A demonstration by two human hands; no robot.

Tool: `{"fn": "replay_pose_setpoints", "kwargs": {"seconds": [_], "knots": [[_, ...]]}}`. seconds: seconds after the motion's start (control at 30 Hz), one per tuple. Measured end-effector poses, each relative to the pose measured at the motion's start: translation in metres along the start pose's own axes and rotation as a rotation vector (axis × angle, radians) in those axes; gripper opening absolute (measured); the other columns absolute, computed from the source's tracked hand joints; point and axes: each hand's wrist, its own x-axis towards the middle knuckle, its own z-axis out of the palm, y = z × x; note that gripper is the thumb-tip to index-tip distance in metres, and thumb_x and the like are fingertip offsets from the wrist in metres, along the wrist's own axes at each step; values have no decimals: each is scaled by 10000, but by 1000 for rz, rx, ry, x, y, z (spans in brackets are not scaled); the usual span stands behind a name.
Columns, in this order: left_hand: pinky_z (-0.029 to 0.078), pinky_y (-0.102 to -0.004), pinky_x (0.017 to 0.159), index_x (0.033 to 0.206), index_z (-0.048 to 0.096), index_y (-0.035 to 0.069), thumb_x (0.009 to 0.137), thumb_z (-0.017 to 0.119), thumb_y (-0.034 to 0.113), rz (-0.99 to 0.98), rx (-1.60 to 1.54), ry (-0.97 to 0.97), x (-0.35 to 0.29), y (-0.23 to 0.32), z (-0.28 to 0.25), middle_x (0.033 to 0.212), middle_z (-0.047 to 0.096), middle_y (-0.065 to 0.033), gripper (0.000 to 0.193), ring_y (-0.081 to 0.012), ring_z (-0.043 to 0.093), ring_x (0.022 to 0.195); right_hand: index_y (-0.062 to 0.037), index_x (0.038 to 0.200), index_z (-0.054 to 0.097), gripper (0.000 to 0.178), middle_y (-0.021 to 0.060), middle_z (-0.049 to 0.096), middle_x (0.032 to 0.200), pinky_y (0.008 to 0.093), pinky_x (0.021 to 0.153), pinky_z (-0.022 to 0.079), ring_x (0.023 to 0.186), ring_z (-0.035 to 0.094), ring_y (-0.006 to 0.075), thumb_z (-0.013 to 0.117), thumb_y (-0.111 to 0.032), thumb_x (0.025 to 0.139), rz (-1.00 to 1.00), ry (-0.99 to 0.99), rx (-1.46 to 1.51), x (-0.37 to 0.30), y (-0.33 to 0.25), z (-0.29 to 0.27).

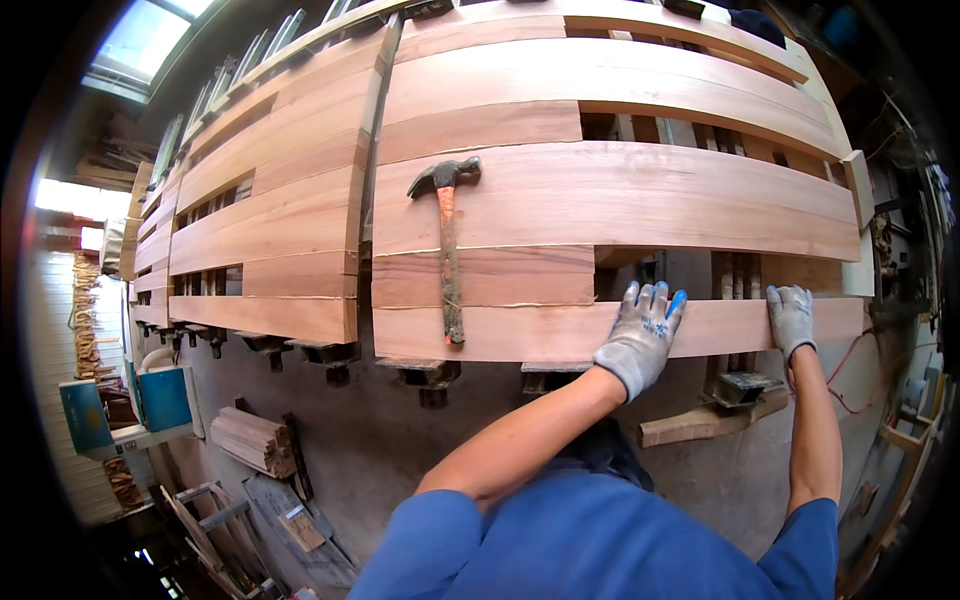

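Observation:
A pale, pinkish wooden board [520,334] forms the near edge of a slatted wooden panel. My left hand [642,335], in a grey glove with blue fingertips, lies across this board, its fingertips bent over the far edge beside a gap. Farther right, my right hand [793,318] wears a matching glove and grips the same board near its right end. The undersides of both hands are hidden. To the left of my hands, a claw hammer [448,250] with a worn orange handle lies across the boards, touched by neither hand. Short filler blocks [485,277] sit between the long boards.
More slatted panels [270,230] continue on the left. Metal clamp brackets [420,374] stick out under the near edge. A curved timber piece [712,420] is below, near my right forearm. Stacked wood strips [253,441] and a blue machine part [165,402] stand at the lower left.

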Motion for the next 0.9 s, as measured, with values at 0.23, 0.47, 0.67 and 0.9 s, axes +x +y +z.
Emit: {"fn": "replay_pose_setpoints", "kwargs": {"seconds": [0.23,0.47,0.67,0.9], "knots": [[508,-475,996,1267,661,66,821,835,251,114,-554,270,-104,7,-73,1327,638,-173,513,-377,630,1166,-44,1106,677,350,181,677,1159,487,1048,432,1161,584,383,602,-372,1011,-181,324,221,-8,-43,-18],[562,-400,755,949,739,64,779,829,91,-317,-459,407,-206,-39,-77,920,729,-108,195,-299,699,824,-7,1071,750,408,121,756,974,357,838,570,875,715,229,587,-379,1032,205,-933,1457,-140,-238,-46],[511,-492,947,1140,686,24,813,793,109,-209,-142,493,-167,-85,-87,1116,698,-160,355,-377,645,1043,-91,1408,535,514,116,573,1358,448,1084,424,1246,530,285,439,-462,1064,95,-378,1327,-131,-286,128],[444,-530,1084,1219,665,36,884,739,283,-79,-143,282,-158,-102,-54,1281,647,-189,422,-407,582,1194,-120,1555,363,668,96,432,1589,450,1222,315,1454,411,283,312,-578,1072,-291,404,-2154,-101,-316,197]]}}
